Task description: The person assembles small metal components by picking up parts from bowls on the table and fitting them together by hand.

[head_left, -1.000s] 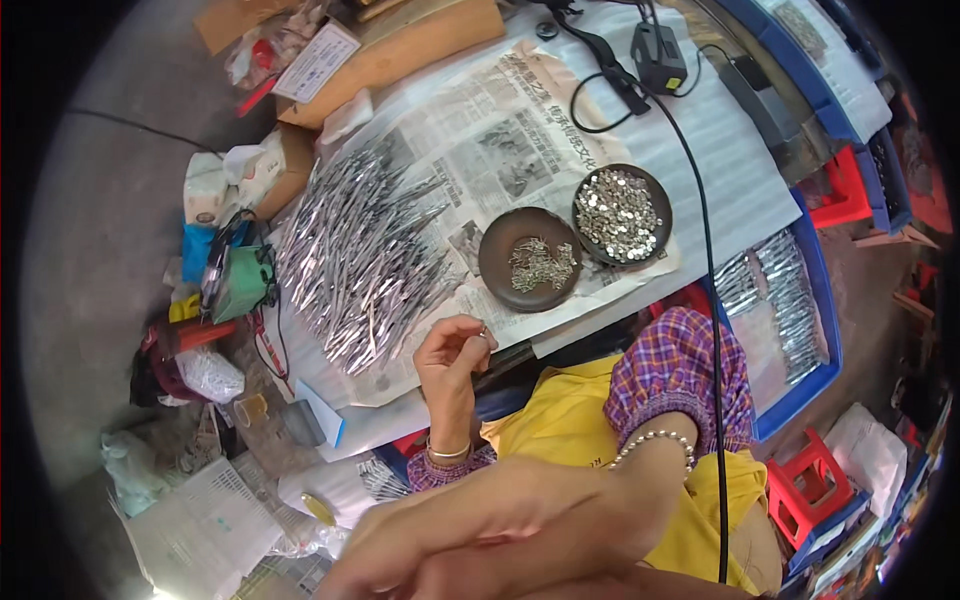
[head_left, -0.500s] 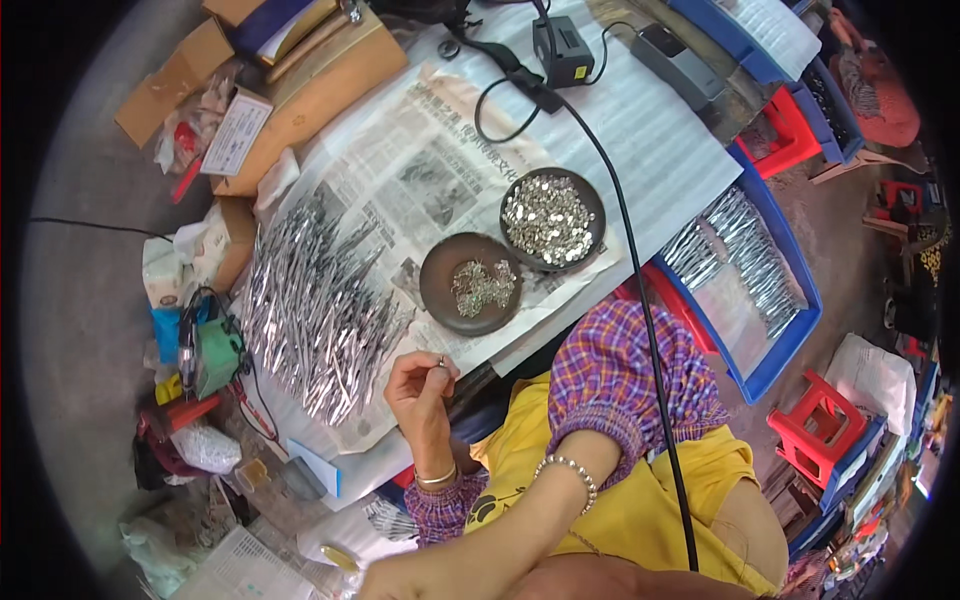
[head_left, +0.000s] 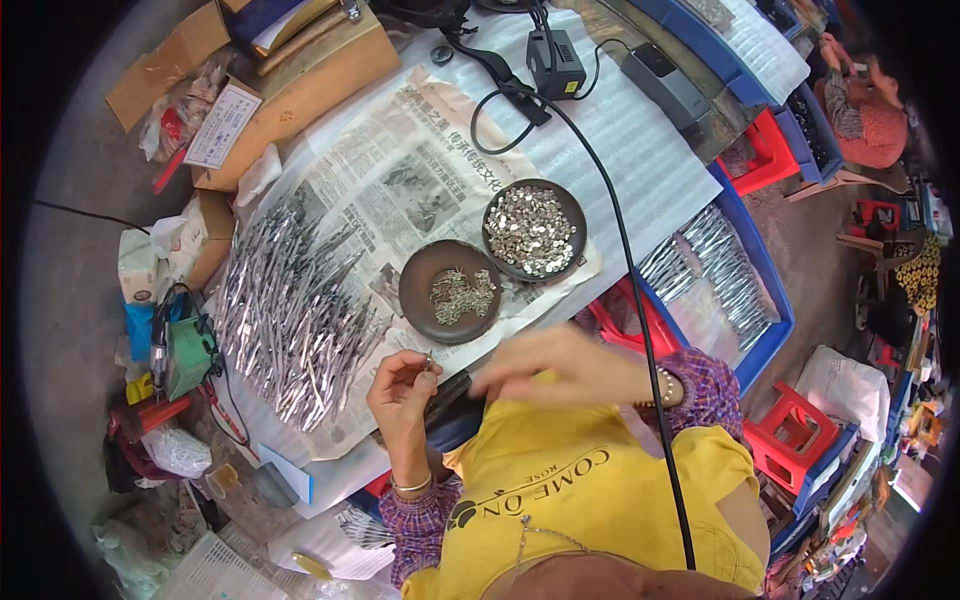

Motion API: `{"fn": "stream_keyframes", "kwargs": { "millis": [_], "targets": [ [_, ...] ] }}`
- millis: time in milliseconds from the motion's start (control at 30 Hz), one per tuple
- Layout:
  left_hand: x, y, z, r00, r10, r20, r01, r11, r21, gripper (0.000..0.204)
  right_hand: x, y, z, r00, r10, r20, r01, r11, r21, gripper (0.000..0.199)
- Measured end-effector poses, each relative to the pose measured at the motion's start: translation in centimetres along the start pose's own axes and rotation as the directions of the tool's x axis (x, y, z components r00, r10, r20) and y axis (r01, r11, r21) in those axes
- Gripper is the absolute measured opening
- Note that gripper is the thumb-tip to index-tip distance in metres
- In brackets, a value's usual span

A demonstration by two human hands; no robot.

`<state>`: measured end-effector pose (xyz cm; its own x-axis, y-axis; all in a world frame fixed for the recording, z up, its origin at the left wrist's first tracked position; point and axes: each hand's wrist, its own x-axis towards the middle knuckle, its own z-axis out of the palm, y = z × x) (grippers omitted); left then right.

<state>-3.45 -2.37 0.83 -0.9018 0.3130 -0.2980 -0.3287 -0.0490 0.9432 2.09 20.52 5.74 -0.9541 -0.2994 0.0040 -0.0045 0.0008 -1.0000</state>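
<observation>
My left hand [head_left: 402,400] is closed in a pinch at the table's front edge, holding a small metal piece [head_left: 430,359] upright between thumb and fingertips; its exact kind is too small to make out. My right hand [head_left: 560,368], smeared by motion, hovers over my lap to the right of it, and its grip cannot be made out. Beyond the hands stands a dark round dish [head_left: 418,300] with a heap of small wire-like metal parts [head_left: 463,297]. Touching it at the far right, a second dark dish [head_left: 578,215] is full of small shiny metal discs [head_left: 530,230].
A big pile of thin silvery strips [head_left: 300,320] lies on newspaper [head_left: 400,190] at the left. A black cable [head_left: 620,215] hangs across the view. On the right are a blue tray [head_left: 785,320] of silvery strips and a red stool [head_left: 795,435]. A wooden box [head_left: 330,85] stands far left.
My right hand has swung from the lower edge up and right, close to the left hand. The left hand keeps its pinch. The whole view has shifted slightly.
</observation>
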Motion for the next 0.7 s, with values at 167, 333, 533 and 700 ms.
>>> {"fn": "stream_keyframes", "kwargs": {
  "millis": [167,333,533,700],
  "targets": [
    [0.1,-0.4,0.2,1.000,-0.007,-0.003,0.007,1.000,0.006,0.017,-2.1,4.2,-5.2,0.855,-0.219,-0.470,-0.157,0.754,-0.637,0.023],
    [-0.1,-0.5,0.7,1.000,-0.011,0.015,0.011,1.000,0.003,0.017,0.3,5.0,-8.0,0.795,-0.276,-0.540,-0.278,0.626,-0.729,0.031],
    [-0.4,-0.5,0.6,0.999,-0.035,0.017,0.035,0.999,-0.010,0.018,-0.1,6.1,-8.5,0.843,-0.240,-0.481,-0.308,0.518,-0.798,0.039],
    [-0.1,-0.6,0.6,0.998,-0.050,0.033,0.050,0.999,-0.005,0.018,-1.7,5.8,-7.9,0.830,-0.241,-0.503,-0.300,0.566,-0.767,0.034]
  ]
}}
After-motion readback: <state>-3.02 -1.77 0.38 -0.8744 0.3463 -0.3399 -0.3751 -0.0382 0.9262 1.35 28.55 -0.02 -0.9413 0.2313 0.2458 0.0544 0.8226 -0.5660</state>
